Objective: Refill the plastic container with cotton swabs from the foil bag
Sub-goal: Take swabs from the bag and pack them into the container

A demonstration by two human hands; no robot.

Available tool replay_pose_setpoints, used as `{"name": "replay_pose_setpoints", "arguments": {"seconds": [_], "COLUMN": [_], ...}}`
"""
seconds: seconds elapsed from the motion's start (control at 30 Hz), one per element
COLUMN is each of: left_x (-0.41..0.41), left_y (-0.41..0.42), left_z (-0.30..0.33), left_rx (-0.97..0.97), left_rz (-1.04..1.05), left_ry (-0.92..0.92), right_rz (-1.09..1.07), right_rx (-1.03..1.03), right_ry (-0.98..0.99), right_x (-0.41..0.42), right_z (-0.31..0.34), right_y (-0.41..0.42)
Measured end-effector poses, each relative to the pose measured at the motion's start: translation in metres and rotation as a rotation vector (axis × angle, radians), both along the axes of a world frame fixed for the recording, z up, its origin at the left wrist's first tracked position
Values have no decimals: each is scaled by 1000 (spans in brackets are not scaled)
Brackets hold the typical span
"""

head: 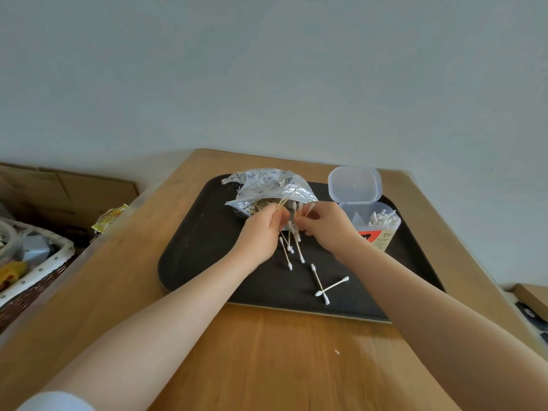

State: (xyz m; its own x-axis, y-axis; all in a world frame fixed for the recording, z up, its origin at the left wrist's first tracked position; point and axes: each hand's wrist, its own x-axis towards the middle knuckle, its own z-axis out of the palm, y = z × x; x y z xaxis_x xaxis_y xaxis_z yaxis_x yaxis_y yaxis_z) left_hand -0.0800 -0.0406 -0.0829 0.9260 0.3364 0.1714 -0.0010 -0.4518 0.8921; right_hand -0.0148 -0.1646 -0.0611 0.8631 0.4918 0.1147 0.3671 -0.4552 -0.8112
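While the crinkled silver foil bag [268, 188] lies at the black tray's [189, 256] far edge, your left hand [262, 232] and right hand [327, 225] both pinch wooden-stemmed cotton swabs [292, 232].

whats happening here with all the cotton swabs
A person is moving cotton swabs from a foil bag into a plastic container. Both hands, left hand and right hand, pinch a bunch of swabs just in front of the bag's open mouth. The container stands at the right of the black tray, lid flipped open, with some swabs already inside. Two loose swabs lie crossed on the tray.
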Motion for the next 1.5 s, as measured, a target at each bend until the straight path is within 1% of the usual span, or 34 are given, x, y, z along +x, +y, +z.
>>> {"name": "replay_pose_setpoints", "arguments": {"seconds": [0.1, 0.17, 0.23, 0.37, 0.43, 0.47, 0.5, 0.57, 0.6, 0.67, 0.73, 0.83, 0.93, 1.03, 1.13, 1.2, 1.27, 1.33, 1.43, 1.5], "left_x": [0, -1, -1, -4, -7, -9, -11, -14, -15, -20, -25, -38, -57, -72, -85, -93, -99, -99, -99, -99], "left_y": [-10, -13, -14, -11, -9, -8, -7, -3, 0, 2, 1, -10, -30, -45, -55, -62, -70, -76, -81, -81], "left_z": [4, 7, 8, 5, 7, 8, 10, 11, 10, 9, 9, 13, 13, 10, 12, 12, 8, 4, 4, 5], "left_rx": [-45, -109, -120, 38, 109, 148, 188, 254, 269, 271, 279, 374, 427, 473, 608, 712, 795, 834, 869, 877], "left_rz": [-13, -26, -47, -75, -110, -122, -127, -117, -107, -111, -134, -199, -248, -239, -173, -141, -128, -94, -46, -42], "left_ry": [11, 12, 21, 3, -1, 7, 22, 61, 78, 115, 178, 299, 366, 393, 431, 478, 514, 506, 509, 519], "right_rz": [-7, 15, 19, 28, 43, 56, 80, 218, 336, 549, 646, 603, 530, 508, 519, 496, 443, 364, 266, 195], "right_rx": [133, 217, 217, 181, 148, 106, 24, -257, -411, -681, -854, -899, -927, -1001, -1090, -1121, -1100, -1030, -921, -818], "right_ry": [120, 186, 157, 65, 71, 54, -14, -192, -227, -209, -217, -362, -495, -575, -612, -610, -542, -470, -429, -366], "right_x": [-4, -6, -6, -9, -9, -8, -7, -3, -4, -8, -11, -14, -21, -28, -33, -36, -42, -45, -44, -41], "right_z": [3, 6, 7, 7, 9, 10, 13, 17, 18, 12, 4, -3, -2, -2, -4, -7, -8, -9, -11, -13], "right_y": [5, 5, 4, 3, -1, -6, -12, -27, -35, -46, -52, -56, -57, -56, -58, -60, -63, -66, -73, -78]}}
